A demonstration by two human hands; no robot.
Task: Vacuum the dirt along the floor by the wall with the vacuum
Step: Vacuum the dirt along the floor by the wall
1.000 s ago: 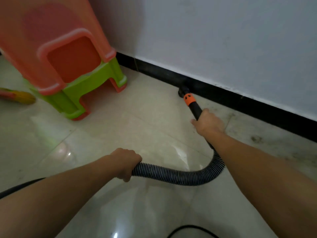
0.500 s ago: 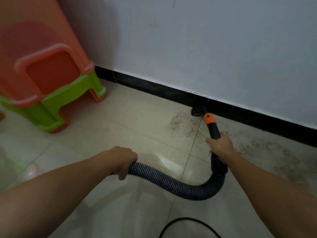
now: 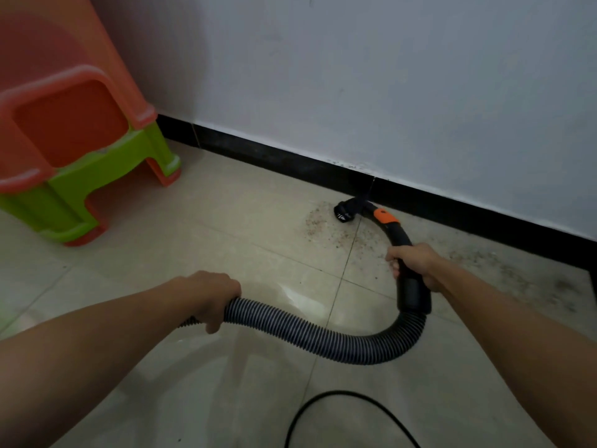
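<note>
My right hand grips the black curved wand of the vacuum just below its orange collar. The black nozzle sits on the floor at the black baseboard, at the edge of a patch of brown dirt. More dirt is scattered along the floor to the right by the wall. My left hand holds the ribbed grey hose, which loops from it round to the wand.
Stacked orange and green plastic stools stand at the left near the wall. A black cable curves over the beige tiles at the bottom. The white wall runs diagonally from upper left to right.
The view has shifted right along the wall, so the stools sit further left. The nozzle has turned to point left at the dirt patch, with the wand now curving.
</note>
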